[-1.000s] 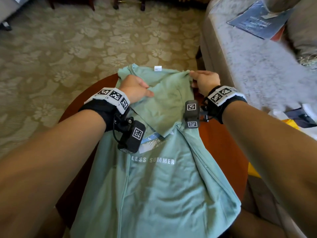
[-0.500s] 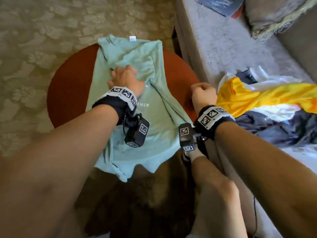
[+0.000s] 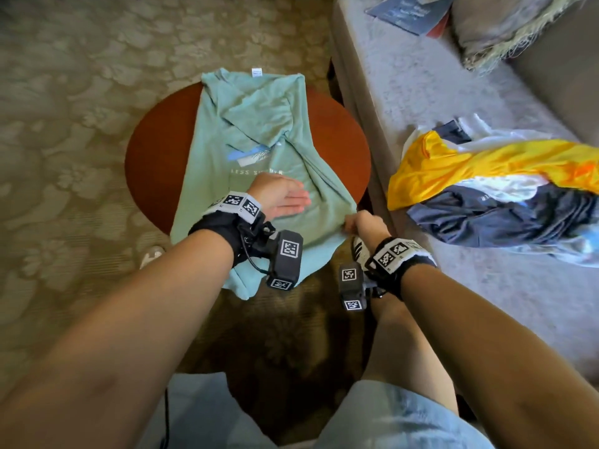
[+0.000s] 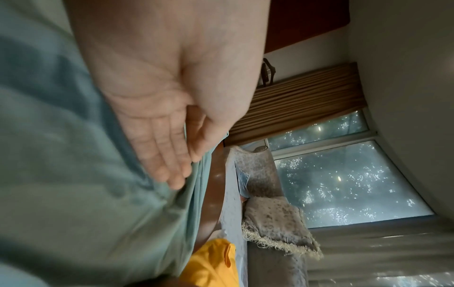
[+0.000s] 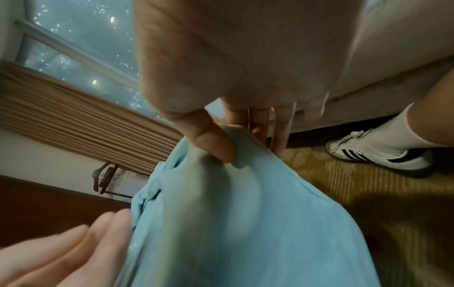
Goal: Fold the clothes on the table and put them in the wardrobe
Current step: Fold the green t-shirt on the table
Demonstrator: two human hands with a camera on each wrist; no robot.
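Observation:
A light green T-shirt (image 3: 259,131) lies on the round red-brown table (image 3: 152,157), sleeves folded in, its hem hanging over the near edge. My left hand (image 3: 285,199) lies flat on the shirt below the white lettering, fingers straight (image 4: 162,155). My right hand (image 3: 359,223) pinches the shirt's right lower edge at the table's near right rim; thumb and fingers clamp the cloth (image 5: 221,147). The shirt (image 5: 233,223) fills the lower right wrist view.
A grey sofa (image 3: 421,92) stands right of the table, with a heap of yellow, white and dark blue clothes (image 3: 486,183), a cushion (image 3: 505,24) and a blue booklet (image 3: 411,8). Patterned carpet (image 3: 64,124) surrounds the table. My shoe (image 5: 383,153) is beside the sofa.
My left hand has slid down the shirt from the chest area to below the lettering. My right hand moved from the table's rim onto the shirt's lower right edge and took hold.

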